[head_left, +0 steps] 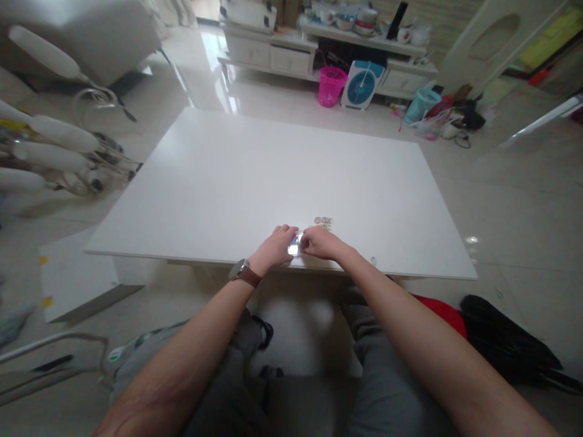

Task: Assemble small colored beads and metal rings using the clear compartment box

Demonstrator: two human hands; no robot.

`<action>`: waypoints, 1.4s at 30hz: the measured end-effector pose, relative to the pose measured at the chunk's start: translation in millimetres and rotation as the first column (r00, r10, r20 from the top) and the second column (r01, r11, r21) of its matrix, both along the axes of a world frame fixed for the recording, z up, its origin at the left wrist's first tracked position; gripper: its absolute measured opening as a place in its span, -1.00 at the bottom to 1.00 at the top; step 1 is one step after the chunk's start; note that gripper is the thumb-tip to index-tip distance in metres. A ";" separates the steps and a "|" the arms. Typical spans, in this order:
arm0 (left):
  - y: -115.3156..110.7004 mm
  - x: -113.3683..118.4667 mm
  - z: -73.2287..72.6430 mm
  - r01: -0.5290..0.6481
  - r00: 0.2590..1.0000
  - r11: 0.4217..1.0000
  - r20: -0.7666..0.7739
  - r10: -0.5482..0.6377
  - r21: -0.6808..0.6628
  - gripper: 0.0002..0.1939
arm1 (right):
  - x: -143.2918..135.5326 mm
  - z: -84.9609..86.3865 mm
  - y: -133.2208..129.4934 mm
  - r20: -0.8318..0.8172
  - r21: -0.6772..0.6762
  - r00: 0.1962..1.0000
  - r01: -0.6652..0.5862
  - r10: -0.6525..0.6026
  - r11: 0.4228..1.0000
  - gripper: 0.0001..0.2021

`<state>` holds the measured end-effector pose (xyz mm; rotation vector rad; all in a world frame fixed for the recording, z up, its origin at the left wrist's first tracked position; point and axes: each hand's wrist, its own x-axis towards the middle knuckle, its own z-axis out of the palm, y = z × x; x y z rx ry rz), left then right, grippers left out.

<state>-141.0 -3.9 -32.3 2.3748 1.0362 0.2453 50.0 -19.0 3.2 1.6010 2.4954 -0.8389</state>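
Observation:
Near the front edge of the white table (291, 164), my left hand (276, 247) grips the left side of a small, clear, shiny case (294, 247). My right hand (321, 243) is at the case's right side with its fingers pressed together; what they hold, if anything, is hidden. Several small ring-like items (323, 220) lie on the table just beyond my right hand. A small round clear piece (374, 261) rests near the front edge, right of my right hand.
Beyond the table stand a pink basket (331, 87), a blue and white fan (362, 85) and a cabinet (291, 59) with dishes on top. A white board (79, 273) is at the left, and a black bag (505, 340) at the right.

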 end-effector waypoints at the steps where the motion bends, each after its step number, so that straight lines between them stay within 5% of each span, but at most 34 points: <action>1: -0.1 0.0 -0.1 0.000 1.000 1.000 0.000 0.000 0.000 -0.36 | -1.2 -0.9 -0.6 0.014 0.012 1.000 0.014 -0.015 1.000 -0.89; 10: -1.7 -0.6 3.1 -0.004 1.000 1.000 -0.016 0.004 -0.001 -0.32 | 8.1 8.8 4.1 -0.025 0.107 0.984 0.178 -0.177 0.978 -0.93; 14: -1.7 -0.2 2.3 -0.010 1.000 1.000 -0.003 0.010 -0.021 -0.24 | 31.9 12.0 12.0 -0.025 0.198 0.865 0.496 -0.501 0.846 -0.90; 17: -2.2 -0.1 2.2 -0.019 1.000 0.999 0.003 0.019 -0.036 -0.26 | 47.2 8.6 14.1 -0.003 0.220 0.782 0.609 -0.624 0.762 -0.85; 25: -2.8 0.2 2.5 -0.018 1.000 1.000 0.005 0.018 -0.022 -0.26 | 51.7 -2.0 10.6 0.083 0.171 0.827 0.538 -0.557 0.825 -0.76; 34: -2.3 0.1 4.2 -0.017 1.000 0.999 -0.009 0.016 -0.042 -0.26 | 65.0 -8.3 10.5 0.155 0.171 0.756 0.613 -0.636 0.771 -0.81; 37: -1.6 0.2 4.6 -0.017 1.000 0.998 -0.014 0.016 -0.057 -0.25 | 68.3 -2.1 14.4 -0.032 0.237 0.731 0.668 -0.681 0.706 -0.80; 42: -1.7 -0.3 4.1 -0.020 1.000 0.999 0.000 0.020 -0.049 -0.27 | 72.1 21.0 26.7 -0.513 0.322 0.554 0.832 -0.656 0.452 -0.63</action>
